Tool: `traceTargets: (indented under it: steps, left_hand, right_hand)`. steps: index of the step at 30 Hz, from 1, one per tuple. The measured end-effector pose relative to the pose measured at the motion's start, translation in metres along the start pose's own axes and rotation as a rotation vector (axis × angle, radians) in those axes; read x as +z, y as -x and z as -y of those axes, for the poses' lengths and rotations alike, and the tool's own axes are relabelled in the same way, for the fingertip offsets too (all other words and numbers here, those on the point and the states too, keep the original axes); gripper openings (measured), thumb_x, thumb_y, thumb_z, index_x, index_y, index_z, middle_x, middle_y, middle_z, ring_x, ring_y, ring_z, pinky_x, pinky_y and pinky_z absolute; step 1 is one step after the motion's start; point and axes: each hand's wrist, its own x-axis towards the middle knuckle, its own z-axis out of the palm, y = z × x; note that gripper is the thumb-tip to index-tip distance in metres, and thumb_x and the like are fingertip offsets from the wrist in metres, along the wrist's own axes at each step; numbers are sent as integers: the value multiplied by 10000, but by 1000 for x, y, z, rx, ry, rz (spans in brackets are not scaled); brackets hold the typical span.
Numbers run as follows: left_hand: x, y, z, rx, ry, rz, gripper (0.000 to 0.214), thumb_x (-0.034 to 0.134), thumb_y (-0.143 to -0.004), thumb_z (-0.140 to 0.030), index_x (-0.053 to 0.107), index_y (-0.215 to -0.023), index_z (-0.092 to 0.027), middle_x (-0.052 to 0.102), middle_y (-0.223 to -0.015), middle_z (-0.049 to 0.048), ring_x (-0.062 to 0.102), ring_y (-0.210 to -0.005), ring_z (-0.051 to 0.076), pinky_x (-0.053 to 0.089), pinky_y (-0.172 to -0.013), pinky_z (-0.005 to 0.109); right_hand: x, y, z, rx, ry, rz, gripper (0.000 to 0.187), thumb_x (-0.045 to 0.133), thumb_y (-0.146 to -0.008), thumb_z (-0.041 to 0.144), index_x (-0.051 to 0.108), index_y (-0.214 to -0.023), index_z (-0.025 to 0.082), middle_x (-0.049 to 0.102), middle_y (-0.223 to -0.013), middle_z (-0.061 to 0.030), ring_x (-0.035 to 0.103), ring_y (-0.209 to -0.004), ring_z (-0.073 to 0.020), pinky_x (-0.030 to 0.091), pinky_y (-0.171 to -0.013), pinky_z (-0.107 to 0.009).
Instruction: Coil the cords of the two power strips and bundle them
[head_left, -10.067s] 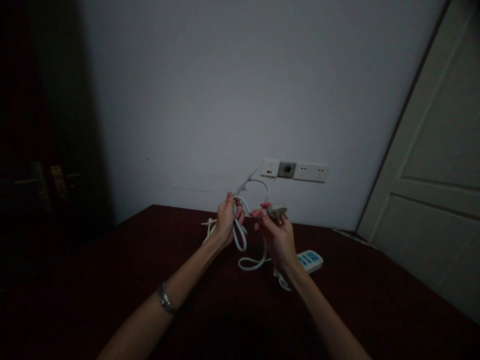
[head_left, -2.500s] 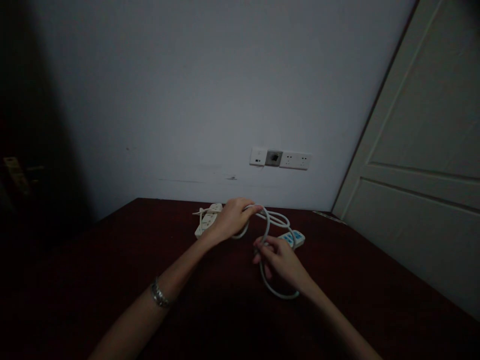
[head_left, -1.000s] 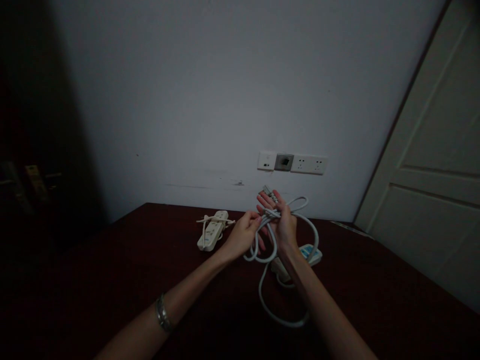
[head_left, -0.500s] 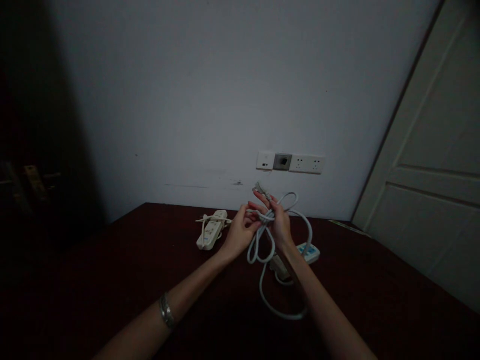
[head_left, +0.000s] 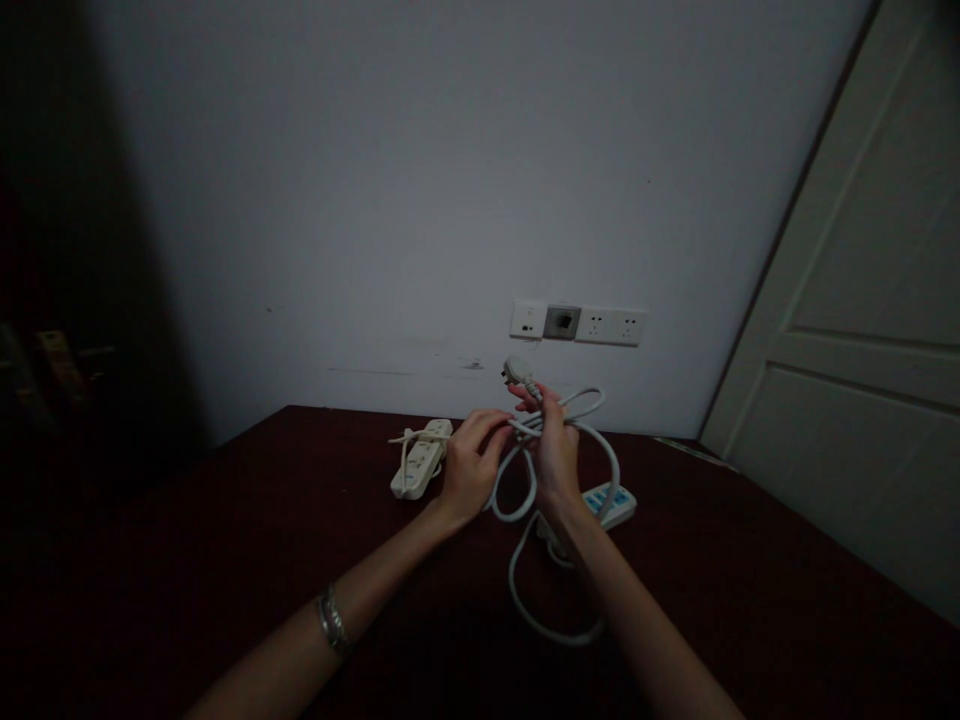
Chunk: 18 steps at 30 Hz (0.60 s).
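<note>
A white power cord (head_left: 600, 455) hangs in loops above the dark red table (head_left: 225, 560). My right hand (head_left: 555, 450) is closed around the gathered loops, and the cord's plug (head_left: 516, 371) sticks up above its fingers. My left hand (head_left: 469, 462) pinches a strand of the same cord just left of the right hand. One long loop droops down to the tabletop. The cord's power strip (head_left: 611, 503), white with blue sockets, lies on the table behind my right wrist.
A second white power strip (head_left: 418, 458), bound with its own cord, lies on the table to the left of my hands. A row of wall sockets (head_left: 577, 323) sits on the wall behind. A pale door (head_left: 862, 330) stands at the right.
The plug has risen a little above my right hand. My left hand has shifted along the cord near the right hand. The hanging loops have swung slightly.
</note>
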Motion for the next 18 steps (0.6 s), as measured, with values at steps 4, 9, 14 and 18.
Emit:
traceTargets:
  steps: [4,9,14,18]
  left_hand:
    - [-6,-2,-19,-92,3,8,109,498,-842,-231,591,-884,-192,632,-913,49,578,-898,169,428,-824,272]
    - [-8,-6,-24,-322,192,70,152,485,-846,-345,475,-905,-205,603,-673,-26,588,-582,115,436,-562,201]
    - [-7,-12,-20,-577,431,252,285,491,-820,-453,490,-897,-178,479,-413,-80,402,-262,80,251,-306,166]
    - [-12,-16,-23,-734,585,430,392,472,-822,-482,543,-664,-130,421,-330,-45,319,-229,48,182,-274,162]
  right_hand:
    - [1,3,5,-129,77,44,304,459,-809,400,619,-932,173,693,-845,-29,578,-732,-126,436,-662,-235]
    - [-2,-2,-1,-46,-61,137,297,524,-777,381,612,-974,177,691,-939,-40,592,-857,-158,453,-722,-268]
    - [-2,-2,4,136,-250,199,287,578,-728,306,589,-983,173,689,-951,-42,602,-685,-127,464,-603,-240]
    - [-3,1,13,170,-263,224,225,572,-717,283,598,-907,167,697,-856,-30,579,-577,-106,447,-502,-208]
